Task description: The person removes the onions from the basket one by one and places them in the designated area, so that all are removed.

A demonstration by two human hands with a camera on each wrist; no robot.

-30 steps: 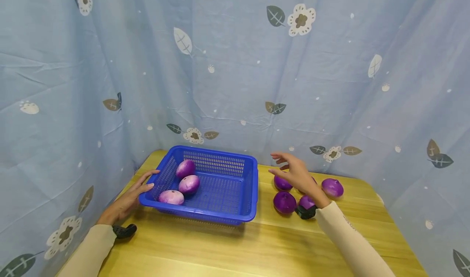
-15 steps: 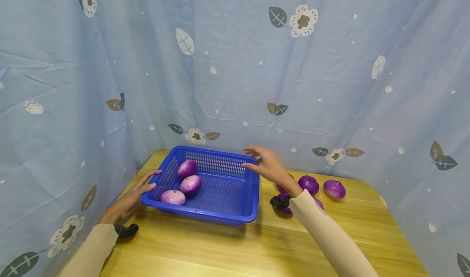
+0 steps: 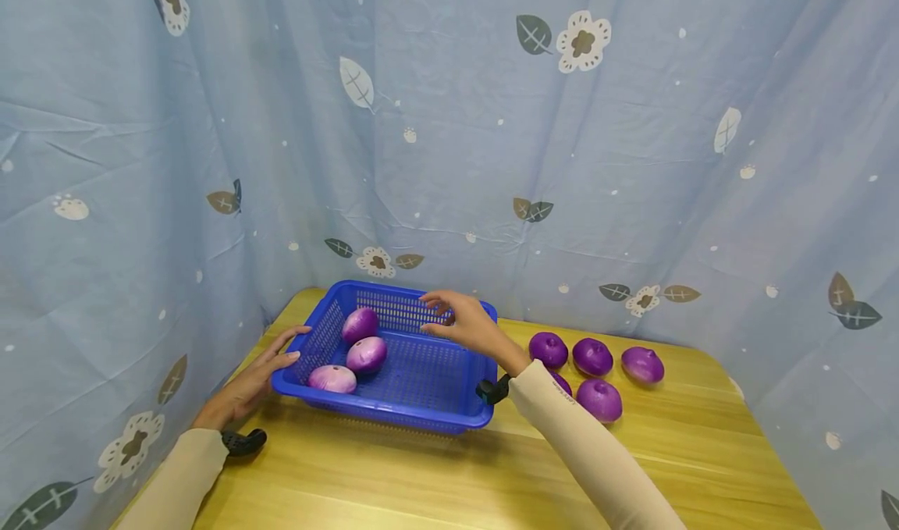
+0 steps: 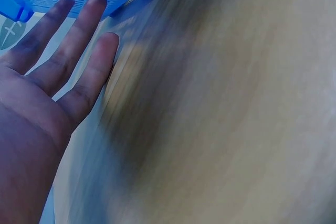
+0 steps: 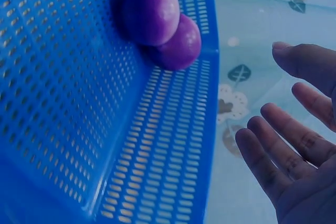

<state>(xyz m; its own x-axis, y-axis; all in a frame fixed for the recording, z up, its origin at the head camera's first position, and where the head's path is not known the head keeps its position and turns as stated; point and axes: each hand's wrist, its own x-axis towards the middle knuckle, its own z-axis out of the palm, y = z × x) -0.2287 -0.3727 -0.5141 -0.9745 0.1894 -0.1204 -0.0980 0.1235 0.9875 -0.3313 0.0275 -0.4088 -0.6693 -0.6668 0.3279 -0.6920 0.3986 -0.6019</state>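
A blue perforated plastic basket holds three purple onions: one at the back left, a lighter one in front of it, and a pale one by the near left corner. My left hand rests at the basket's left rim, its fingers extended; the left wrist view shows straight fingers beside the basket wall. Over the right part of the basket is my right hand, fingers loosely bent and spread. Nothing lies between its fingers in the right wrist view, where two basket onions are plainest.
Several more purple onions sit in a group on the yellow wooden table, right of the basket. A blue flowered curtain hangs close behind the table and along both sides. Each wrist wears a black device.
My right hand has moved left from above the table onions to over the basket, uncovering those onions. The left hand stays at the rim. The onions in the basket keep their places.
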